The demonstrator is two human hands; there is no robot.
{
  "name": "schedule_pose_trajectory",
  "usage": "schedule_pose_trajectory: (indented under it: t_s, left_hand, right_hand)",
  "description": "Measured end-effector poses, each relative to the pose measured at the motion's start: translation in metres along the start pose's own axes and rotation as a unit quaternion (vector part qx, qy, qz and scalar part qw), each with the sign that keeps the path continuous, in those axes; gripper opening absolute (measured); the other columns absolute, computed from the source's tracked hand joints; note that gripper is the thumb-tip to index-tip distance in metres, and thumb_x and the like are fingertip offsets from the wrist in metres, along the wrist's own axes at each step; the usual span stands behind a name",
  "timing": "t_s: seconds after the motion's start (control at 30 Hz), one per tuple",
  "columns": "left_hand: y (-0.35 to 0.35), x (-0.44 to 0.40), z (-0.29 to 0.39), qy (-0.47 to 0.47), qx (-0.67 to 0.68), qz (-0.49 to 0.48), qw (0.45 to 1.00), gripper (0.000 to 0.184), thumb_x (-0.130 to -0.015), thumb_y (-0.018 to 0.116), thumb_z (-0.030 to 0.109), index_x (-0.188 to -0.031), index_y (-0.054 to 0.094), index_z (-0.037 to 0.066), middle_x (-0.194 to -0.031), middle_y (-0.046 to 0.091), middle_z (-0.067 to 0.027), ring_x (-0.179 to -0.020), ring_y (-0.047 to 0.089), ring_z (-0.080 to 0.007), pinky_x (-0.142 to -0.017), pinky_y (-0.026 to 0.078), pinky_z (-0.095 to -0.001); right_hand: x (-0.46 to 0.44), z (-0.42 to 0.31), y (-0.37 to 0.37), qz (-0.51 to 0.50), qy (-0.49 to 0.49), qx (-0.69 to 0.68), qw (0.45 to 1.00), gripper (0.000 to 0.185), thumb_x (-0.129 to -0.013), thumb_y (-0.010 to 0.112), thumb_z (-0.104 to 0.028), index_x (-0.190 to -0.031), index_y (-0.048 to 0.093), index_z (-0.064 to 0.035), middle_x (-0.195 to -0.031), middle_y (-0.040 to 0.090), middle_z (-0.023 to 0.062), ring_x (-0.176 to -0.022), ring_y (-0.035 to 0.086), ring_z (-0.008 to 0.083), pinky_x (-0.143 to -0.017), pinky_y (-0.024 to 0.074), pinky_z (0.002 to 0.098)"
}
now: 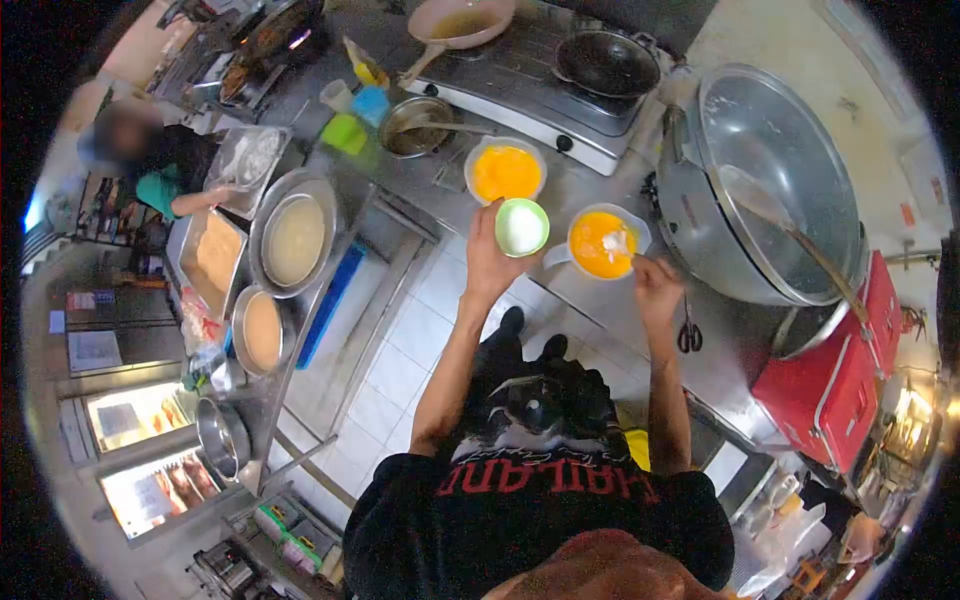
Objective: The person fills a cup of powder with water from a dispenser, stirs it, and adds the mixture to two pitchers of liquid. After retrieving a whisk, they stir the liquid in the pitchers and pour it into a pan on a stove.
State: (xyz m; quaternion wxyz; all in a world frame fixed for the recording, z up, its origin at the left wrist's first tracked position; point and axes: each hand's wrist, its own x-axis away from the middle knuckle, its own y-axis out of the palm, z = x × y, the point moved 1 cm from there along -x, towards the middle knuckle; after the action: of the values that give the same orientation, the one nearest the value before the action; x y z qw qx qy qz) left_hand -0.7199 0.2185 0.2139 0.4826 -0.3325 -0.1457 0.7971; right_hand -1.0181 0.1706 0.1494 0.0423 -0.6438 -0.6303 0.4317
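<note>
On the steel counter, a gas stove [590, 152] stood at the far side, with a pink pan [462, 22] and a black pan [607, 66] on it. To the right there was a very big metal pot [690, 215], and a long-handled tool [828, 262] lay across its rim. The scissors [689, 336] lay near this pot, and a red box [820, 400] was beyond them. A saucepan [418, 127] was at the left of the stove, and a wide metal bowl [262, 238] with pale liquid stood on the left table, where another person [165, 190] reached to the trays. The small green bowl [522, 227], with white contents, was inside the grip of the left hand [487, 256], just beside the far yellow bowl [505, 172]. The near yellow bowl [602, 243], with white lumps in its yellow liquid, was between the two hands. The left hand was closed around the side of the small bowl, its forearm stretched forward. The right hand [658, 285] was near the right edge of the near yellow bowl, with its fingers bent together; I could not tell whether they gripped something thin. Its forearm also pointed forward.
</note>
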Motion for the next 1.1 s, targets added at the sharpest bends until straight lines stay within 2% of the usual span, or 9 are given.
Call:
schedule_pose_trajectory:
  t_s: [0.07, 0.17, 0.27, 0.43, 0.53, 0.73, 0.83, 0.93, 1.1]
  left_hand:
    - [-0.010, -0.013, -0.010, -0.015, -0.012, -0.010, 1.000, 0.088, -0.054, 0.089, 0.016, -0.130, 0.048, 0.002, -0.117, 0.057, -0.0189, -0.108, 0.055, -0.0380, -0.092, 0.048, -0.0457]
    - [-0.019, -0.040, -0.026, 0.020, -0.031, -0.013, 0.999, 0.084, -0.057, 0.087, 0.017, -0.129, 0.049, 0.001, -0.117, 0.057, -0.0196, -0.110, 0.054, -0.0391, -0.093, 0.047, -0.0459]
    - [-0.018, -0.073, -0.047, 0.065, -0.032, -0.035, 0.997, 0.083, -0.058, 0.087, 0.015, -0.130, 0.048, 0.001, -0.117, 0.056, -0.0194, -0.111, 0.053, -0.0394, -0.095, 0.047, -0.0454]
    - [-0.025, -0.115, -0.071, 0.078, -0.050, -0.101, 0.991, 0.086, -0.056, 0.086, 0.010, -0.133, 0.046, 0.003, -0.122, 0.053, -0.0179, -0.113, 0.052, -0.0395, -0.097, 0.046, -0.0448]
    - [-0.027, -0.135, -0.084, 0.084, -0.051, -0.119, 0.988, 0.088, -0.056, 0.086, 0.008, -0.134, 0.046, 0.003, -0.123, 0.052, -0.0172, -0.114, 0.051, -0.0400, -0.098, 0.046, -0.0452]
    - [-0.022, -0.155, -0.101, 0.120, -0.056, -0.136, 0.982, 0.084, -0.058, 0.085, 0.011, -0.133, 0.047, 0.003, -0.120, 0.052, -0.0197, -0.111, 0.052, -0.0419, -0.094, 0.047, -0.0466]
    - [-0.019, -0.154, -0.110, 0.112, -0.044, -0.150, 0.981, 0.088, -0.057, 0.085, 0.007, -0.135, 0.045, 0.002, -0.125, 0.051, -0.0187, -0.115, 0.050, -0.0412, -0.097, 0.046, -0.0461]
    - [-0.019, -0.155, -0.116, 0.104, -0.012, -0.151, 0.983, 0.087, -0.057, 0.085, 0.008, -0.135, 0.045, 0.002, -0.125, 0.051, -0.0196, -0.115, 0.050, -0.0418, -0.098, 0.045, -0.0465]
    - [-0.030, -0.156, -0.115, 0.068, 0.014, -0.172, 0.983, 0.089, -0.056, 0.086, 0.010, -0.135, 0.046, 0.001, -0.122, 0.052, -0.0218, -0.116, 0.049, -0.0425, -0.099, 0.043, -0.0474]
  right_hand:
    - [-0.019, -0.013, 0.008, 0.065, 0.149, -0.192, 0.968, 0.019, -0.083, 0.072, -0.003, -0.101, 0.072, -0.0003, -0.083, 0.068, 0.0063, -0.067, 0.063, 0.0128, -0.059, 0.0505, 0.0266]
    - [-0.064, -0.056, 0.017, 0.006, 0.244, -0.338, 0.909, 0.014, -0.087, 0.074, -0.008, -0.098, 0.074, -0.0001, -0.080, 0.066, 0.0032, -0.068, 0.060, 0.0075, -0.060, 0.0482, 0.0234]
    - [-0.102, -0.099, 0.059, -0.053, 0.138, -0.296, 0.943, 0.015, -0.085, 0.073, -0.008, -0.099, 0.074, -0.0020, -0.081, 0.069, 0.0035, -0.068, 0.061, 0.0088, -0.060, 0.0497, 0.0236]
    - [-0.144, -0.137, 0.135, 0.007, -0.129, -0.078, 0.989, 0.019, -0.079, 0.068, 0.004, -0.094, 0.075, -0.0058, -0.081, 0.067, 0.0096, -0.062, 0.064, 0.0182, -0.058, 0.0510, 0.0288]
    - [-0.148, -0.140, 0.158, 0.034, -0.127, -0.048, 0.990, 0.018, -0.078, 0.066, 0.005, -0.090, 0.073, -0.0045, -0.076, 0.066, 0.0121, -0.058, 0.063, 0.0211, -0.055, 0.0496, 0.0299]
    - [-0.117, -0.123, 0.188, 0.002, 0.190, -0.188, 0.963, 0.011, -0.083, 0.072, -0.007, -0.093, 0.074, -0.0028, -0.074, 0.069, 0.0100, -0.057, 0.063, 0.0183, -0.055, 0.0511, 0.0304]
    - [-0.114, -0.122, 0.194, -0.045, 0.387, -0.334, 0.858, 0.014, -0.084, 0.074, -0.009, -0.093, 0.073, 0.0019, -0.072, 0.068, 0.0071, -0.058, 0.059, 0.0122, -0.052, 0.0481, 0.0273]
    - [-0.112, -0.120, 0.198, -0.010, 0.417, -0.425, 0.803, 0.017, -0.083, 0.075, -0.010, -0.092, 0.072, 0.0045, -0.068, 0.065, 0.0050, -0.058, 0.057, 0.0104, -0.052, 0.0459, 0.0243]
    - [-0.123, -0.132, 0.169, 0.004, 0.422, -0.402, 0.812, 0.018, -0.084, 0.074, -0.013, -0.095, 0.073, 0.0015, -0.072, 0.067, 0.0047, -0.058, 0.058, 0.0114, -0.053, 0.0470, 0.0267]
